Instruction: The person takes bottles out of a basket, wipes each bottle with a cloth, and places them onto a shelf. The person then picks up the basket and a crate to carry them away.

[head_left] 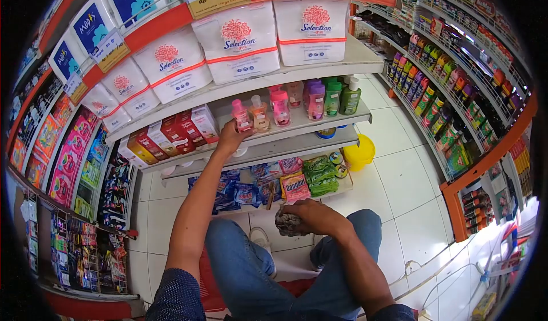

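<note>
Handling a pink bottle [241,116] at the shelf [357,116]
The left hand [229,136] grips it; lower, the right hand [321,216] clutches a grey cloth [286,222]. Any move probably calls for clearing the adjacent orange bottle [260,119].

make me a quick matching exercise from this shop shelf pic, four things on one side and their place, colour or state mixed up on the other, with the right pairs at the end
Column 1
1. left hand
2. Selection packs
3. right hand
4. round container

Column 2
a. holding a crumpled grey cloth
b. bright yellow
c. touching a pink bottle
d. on the shelf above the row of bottles

Right pairs: 1-c, 2-d, 3-a, 4-b
</note>
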`<state>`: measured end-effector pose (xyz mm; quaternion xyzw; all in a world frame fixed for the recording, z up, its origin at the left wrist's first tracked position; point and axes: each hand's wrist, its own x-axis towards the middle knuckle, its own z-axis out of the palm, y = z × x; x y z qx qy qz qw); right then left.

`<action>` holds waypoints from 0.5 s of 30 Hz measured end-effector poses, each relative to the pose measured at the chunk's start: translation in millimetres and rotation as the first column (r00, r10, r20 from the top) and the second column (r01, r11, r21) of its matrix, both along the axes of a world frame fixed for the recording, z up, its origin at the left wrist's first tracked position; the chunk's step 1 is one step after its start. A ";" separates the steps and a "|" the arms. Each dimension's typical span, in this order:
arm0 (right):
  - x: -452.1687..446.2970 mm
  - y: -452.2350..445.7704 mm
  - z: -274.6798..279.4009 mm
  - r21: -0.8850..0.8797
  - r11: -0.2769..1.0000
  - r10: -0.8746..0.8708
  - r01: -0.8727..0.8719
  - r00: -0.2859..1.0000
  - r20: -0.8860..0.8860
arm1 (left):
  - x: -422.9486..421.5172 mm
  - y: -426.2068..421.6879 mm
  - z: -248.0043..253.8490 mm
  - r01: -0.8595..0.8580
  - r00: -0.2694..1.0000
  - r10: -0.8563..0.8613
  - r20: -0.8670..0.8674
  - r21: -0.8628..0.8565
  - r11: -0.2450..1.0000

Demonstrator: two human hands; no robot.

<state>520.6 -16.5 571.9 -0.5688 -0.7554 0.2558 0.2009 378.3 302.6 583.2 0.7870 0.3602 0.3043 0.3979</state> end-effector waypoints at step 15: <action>-1.4 -0.5 -3.8 -0.007 1.000 -0.002 0.002 1.000 -0.021 | -1.2 -4.9 5.6 0.118 0.990 -0.112 0.083 -0.073 0.990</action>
